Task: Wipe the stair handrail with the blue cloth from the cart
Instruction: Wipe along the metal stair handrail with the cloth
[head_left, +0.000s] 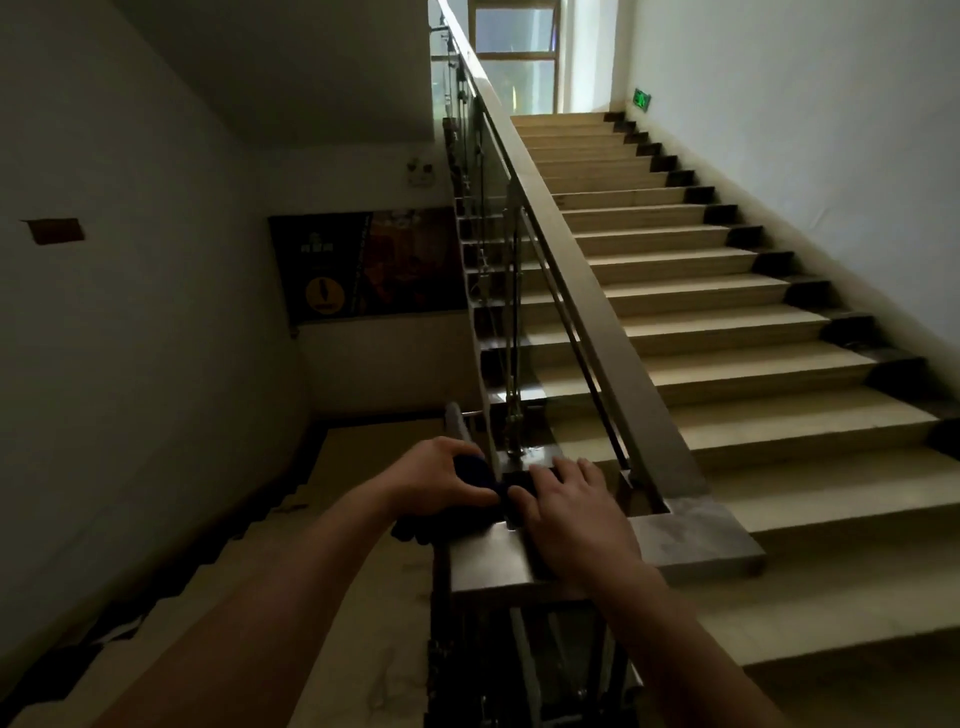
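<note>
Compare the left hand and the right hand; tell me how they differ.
The left hand curls its fingers round the blue cloth; the right hand lies flat with fingers spread. The left hand sits beyond the left edge of the handrail, while the right hand rests on top of the handrail. Both appear to touch the cloth at the rail's lower end.

- Left hand (441, 478) bare, a little toward 7 o'clock of centre, thumb and knuckles in view.
- Left forearm (291, 587) bare along its whole visible length, from the 7 o'clock corner.
- Right hand (571, 514) bare, toward 5 o'clock of centre, its back and four fingers showing.
- Right forearm (691, 639) bare likewise, from the 5 o'clock edge.
- Too dim for nails or small marks.
</note>
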